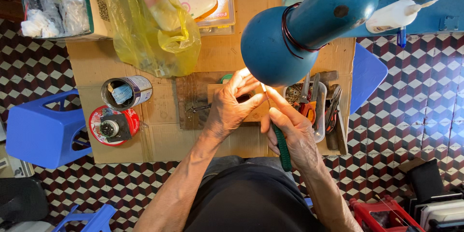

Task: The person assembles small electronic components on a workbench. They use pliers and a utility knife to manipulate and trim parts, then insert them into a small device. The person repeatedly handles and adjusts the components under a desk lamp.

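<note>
Green-handled tool [282, 150] — gripped in right hand [292, 133] | tip near left hand [232, 106], perhaps touching

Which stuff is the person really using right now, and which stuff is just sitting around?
In use:
- left hand, pinching something too small and glared to tell
- right hand, holding a green-handled tool
- blue lamp, lighting the hands

Just lying about:
- yellow plastic bag
- open tin can
- red round lid
- tray of hand tools
- blue stool

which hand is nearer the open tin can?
Left. The left hand is over the cardboard just right of the tin can; the right hand, holding a green-handled tool, is farther right again.
</note>
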